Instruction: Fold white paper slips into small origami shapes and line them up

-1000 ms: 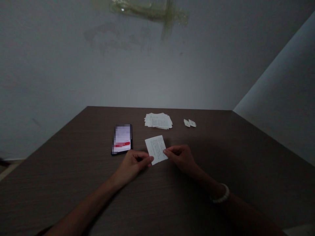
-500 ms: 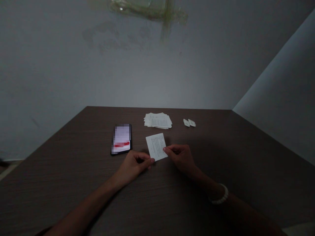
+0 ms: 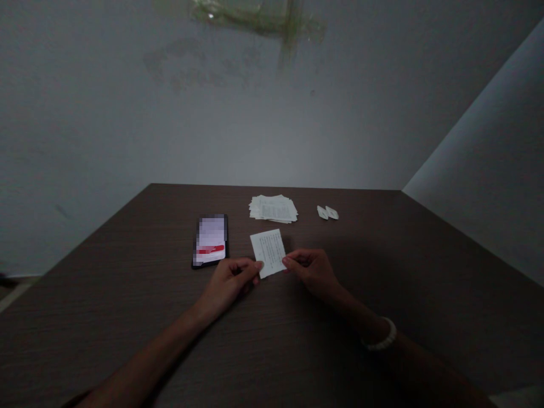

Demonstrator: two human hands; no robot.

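Note:
A small white sheet of paper (image 3: 269,253) with lines of print is held slightly tilted over the table, in front of me. My left hand (image 3: 232,283) pinches its lower left edge between thumb and fingers. On the opposite side, my right hand (image 3: 312,272) grips the lower right edge the same way; a pale beaded bracelet (image 3: 383,336) circles that wrist. The print is too small to read. Just beyond the sheet lies an untidy pile of printed papers (image 3: 274,208).
A phone (image 3: 211,240) with a lit, partly blurred screen lies left of the paper. Two small white paper pieces (image 3: 327,213) rest at the back right. The dark brown wooden table (image 3: 127,283) reaches back to a grey wall (image 3: 272,130).
The sheet has risen slightly, away from me. My left thumb has moved up from its lower corner onto the left edge. The pile, phone and small pieces have stayed put.

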